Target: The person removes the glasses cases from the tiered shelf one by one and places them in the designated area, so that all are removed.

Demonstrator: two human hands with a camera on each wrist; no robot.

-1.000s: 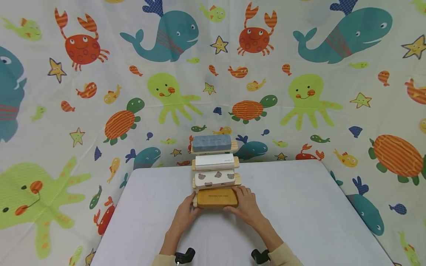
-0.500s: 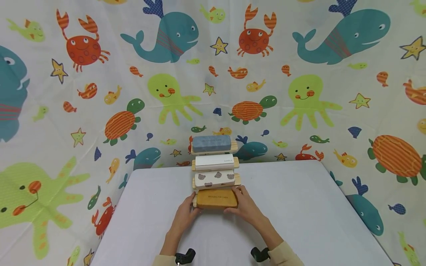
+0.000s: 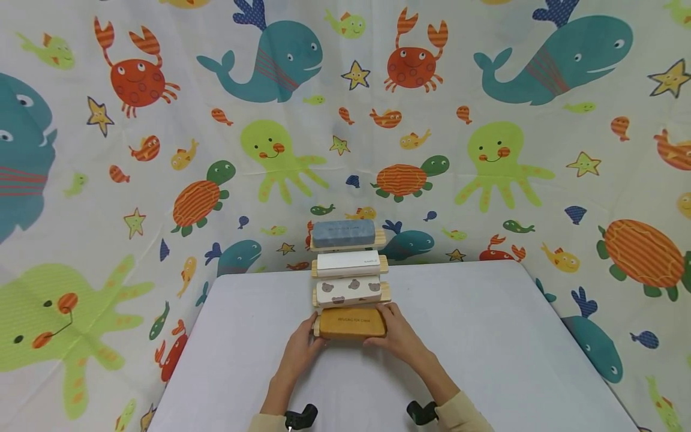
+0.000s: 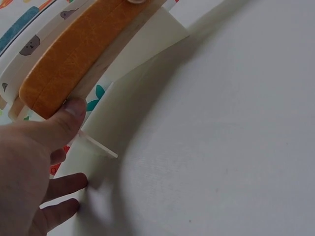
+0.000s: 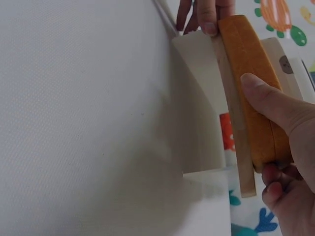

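An orange-brown glasses case with small dark lettering lies on the lowest board of a tiered wooden rack. My right hand holds its right end, the thumb along the front face and the fingers round the end. At the rack's left end, my left hand grips the board beside the case, with its thumb at the front edge and lower corner. Its other fingers spread below. Behind sit a bear-print case, a white case and a blue case.
The rack stands on a white-covered table, its pale side panel reaching down toward the tabletop. A sea-animal print curtain hangs behind and around the table. Each wrist carries a black camera.
Both hands and the orange-brown glasses case stay almost where they were. The head view has shifted very slightly.
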